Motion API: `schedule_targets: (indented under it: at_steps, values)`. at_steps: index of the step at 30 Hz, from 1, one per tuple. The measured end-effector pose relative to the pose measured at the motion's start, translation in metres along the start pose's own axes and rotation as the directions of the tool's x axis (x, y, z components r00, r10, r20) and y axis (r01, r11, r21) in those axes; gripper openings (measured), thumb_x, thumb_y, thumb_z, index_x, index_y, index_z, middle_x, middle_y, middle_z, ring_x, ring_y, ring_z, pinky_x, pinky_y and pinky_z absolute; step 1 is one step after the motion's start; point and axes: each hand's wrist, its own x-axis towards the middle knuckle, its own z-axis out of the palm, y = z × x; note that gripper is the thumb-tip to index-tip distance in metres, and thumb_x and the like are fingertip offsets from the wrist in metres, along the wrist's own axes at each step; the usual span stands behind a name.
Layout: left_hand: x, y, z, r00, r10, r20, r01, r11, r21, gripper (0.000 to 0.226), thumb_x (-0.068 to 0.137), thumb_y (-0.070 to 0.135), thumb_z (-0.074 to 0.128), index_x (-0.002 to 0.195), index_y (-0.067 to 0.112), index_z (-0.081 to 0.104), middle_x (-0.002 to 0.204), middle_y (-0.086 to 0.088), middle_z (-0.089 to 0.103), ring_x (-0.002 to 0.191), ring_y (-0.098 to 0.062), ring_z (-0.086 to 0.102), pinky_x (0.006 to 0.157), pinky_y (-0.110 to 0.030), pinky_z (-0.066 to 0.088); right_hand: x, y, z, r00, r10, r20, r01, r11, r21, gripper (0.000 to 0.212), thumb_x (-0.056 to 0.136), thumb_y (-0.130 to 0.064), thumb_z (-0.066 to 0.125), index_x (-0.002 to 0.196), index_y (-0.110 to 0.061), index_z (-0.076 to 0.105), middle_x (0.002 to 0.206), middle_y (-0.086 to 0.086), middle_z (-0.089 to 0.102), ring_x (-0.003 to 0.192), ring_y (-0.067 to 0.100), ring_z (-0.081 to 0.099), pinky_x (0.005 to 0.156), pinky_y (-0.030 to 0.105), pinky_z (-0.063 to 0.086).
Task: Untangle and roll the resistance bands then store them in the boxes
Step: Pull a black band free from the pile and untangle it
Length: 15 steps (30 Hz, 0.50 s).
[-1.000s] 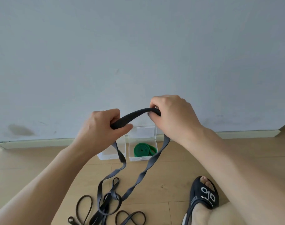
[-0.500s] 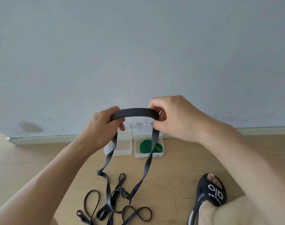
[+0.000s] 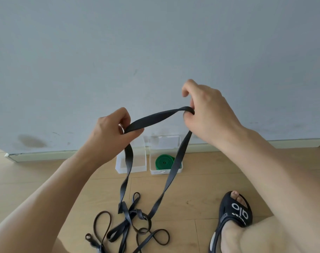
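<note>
A wide dark grey resistance band (image 3: 155, 118) stretches between my two raised hands. My left hand (image 3: 110, 132) pinches its left end between thumb and fingers. My right hand (image 3: 206, 110) grips the right end with curled fingers, higher than the left. Two strands hang down to a tangle of dark bands (image 3: 132, 221) on the floor. Behind them stand two clear plastic boxes by the wall: the left box (image 3: 137, 168) holds nothing, the right box (image 3: 179, 143) holds a rolled green band (image 3: 163, 162).
A grey wall (image 3: 155, 52) with a skirting board (image 3: 46, 156) closes off the far side. The floor (image 3: 201, 189) is light wood planks. My foot in a black sandal (image 3: 235, 209) rests at the lower right.
My right hand has risen and moved right, pulling the held span of band longer and slanted. The hanging strands have spread apart. The view has shifted slightly.
</note>
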Motion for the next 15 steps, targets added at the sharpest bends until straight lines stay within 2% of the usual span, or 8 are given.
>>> schedule_targets:
  at_steps: [2, 4, 6, 9, 10, 12, 14, 15]
  values:
    - [-0.003, 0.001, 0.0, 1.0, 0.022, 0.017, -0.022, 1.0, 0.005, 0.034, 0.088, 0.033, 0.075, 0.077, 0.021, 0.045, 0.063, 0.012, 0.052, 0.05, -0.007, 0.044, 0.054, -0.025, 0.038, -0.003, 0.0, 0.005, 0.998, 0.029, 0.061, -0.03, 0.999, 0.03, 0.019, 0.091, -0.004, 0.058, 0.107, -0.013, 0.06, 0.088, 0.005, 0.063, 0.073, 0.029, 0.058, 0.063, 0.035, 0.048]
    - [-0.005, 0.003, 0.0, 0.998, 0.046, 0.046, -0.049, 0.997, 0.064, 0.03, 0.09, 0.035, 0.072, 0.077, 0.023, 0.047, 0.06, 0.02, 0.053, 0.052, -0.006, 0.045, 0.051, -0.019, 0.033, -0.007, -0.001, 0.008, 0.99, 0.064, 0.124, -0.073, 0.995, 0.068, 0.01, 0.093, -0.009, 0.059, 0.094, -0.016, 0.066, 0.077, 0.002, 0.065, 0.065, 0.026, 0.058, 0.057, 0.032, 0.046]
    - [-0.007, 0.004, 0.001, 0.998, 0.04, 0.051, -0.044, 0.996, 0.079, 0.032, 0.092, 0.037, 0.069, 0.074, 0.023, 0.046, 0.057, 0.015, 0.05, 0.053, -0.006, 0.043, 0.049, -0.016, 0.034, -0.008, -0.003, 0.005, 0.981, 0.092, 0.171, -0.119, 0.981, 0.153, 0.005, 0.092, -0.017, 0.067, 0.087, -0.019, 0.067, 0.074, -0.003, 0.065, 0.064, 0.021, 0.061, 0.057, 0.031, 0.047]
    - [-0.008, 0.007, 0.0, 0.998, 0.016, 0.059, -0.018, 0.999, 0.038, 0.042, 0.095, 0.039, 0.065, 0.068, 0.021, 0.038, 0.057, 0.009, 0.037, 0.051, -0.009, 0.036, 0.049, -0.018, 0.031, -0.01, -0.006, 0.0, 0.959, 0.078, 0.272, -0.146, 0.96, 0.24, 0.012, 0.086, -0.017, 0.075, 0.088, -0.024, 0.065, 0.08, -0.005, 0.071, 0.074, 0.017, 0.069, 0.069, 0.033, 0.056]
    - [-0.008, 0.007, 0.0, 0.997, 0.011, 0.074, -0.014, 0.999, 0.034, 0.044, 0.094, 0.041, 0.064, 0.068, 0.021, 0.036, 0.058, 0.01, 0.035, 0.052, -0.009, 0.034, 0.052, -0.021, 0.029, -0.012, -0.006, 0.001, 0.958, 0.06, 0.279, -0.129, 0.963, 0.235, 0.014, 0.087, -0.016, 0.075, 0.087, -0.025, 0.064, 0.079, -0.005, 0.07, 0.074, 0.017, 0.069, 0.07, 0.034, 0.057]
    - [-0.009, 0.005, 0.001, 0.992, 0.029, 0.123, -0.033, 0.999, 0.03, 0.044, 0.091, 0.05, 0.063, 0.069, 0.02, 0.04, 0.06, 0.007, 0.039, 0.056, -0.012, 0.036, 0.059, -0.03, 0.036, -0.013, -0.009, 0.001, 0.972, 0.037, 0.231, -0.095, 0.964, 0.247, 0.014, 0.087, -0.019, 0.078, 0.085, -0.024, 0.065, 0.077, -0.003, 0.071, 0.069, 0.018, 0.069, 0.069, 0.039, 0.059]
    - [-0.01, 0.004, 0.001, 0.973, 0.058, 0.221, -0.056, 0.998, -0.015, 0.042, 0.084, 0.063, 0.059, 0.079, 0.021, 0.056, 0.071, 0.004, 0.059, 0.07, -0.016, 0.057, 0.074, -0.039, 0.053, -0.013, -0.013, -0.001, 0.982, 0.04, 0.182, -0.111, 0.908, 0.404, 0.014, 0.087, -0.02, 0.08, 0.087, -0.015, 0.067, 0.075, 0.0, 0.072, 0.061, 0.018, 0.067, 0.062, 0.039, 0.058]
    - [-0.012, 0.006, 0.002, 0.952, 0.083, 0.294, -0.067, 0.996, -0.063, 0.043, 0.082, 0.066, 0.058, 0.089, 0.023, 0.063, 0.083, 0.006, 0.067, 0.083, -0.013, 0.065, 0.086, -0.04, 0.056, -0.012, -0.015, -0.002, 0.982, 0.051, 0.18, -0.139, 0.843, 0.52, 0.015, 0.088, -0.017, 0.081, 0.09, -0.01, 0.068, 0.074, 0.002, 0.072, 0.058, 0.017, 0.065, 0.058, 0.034, 0.056]
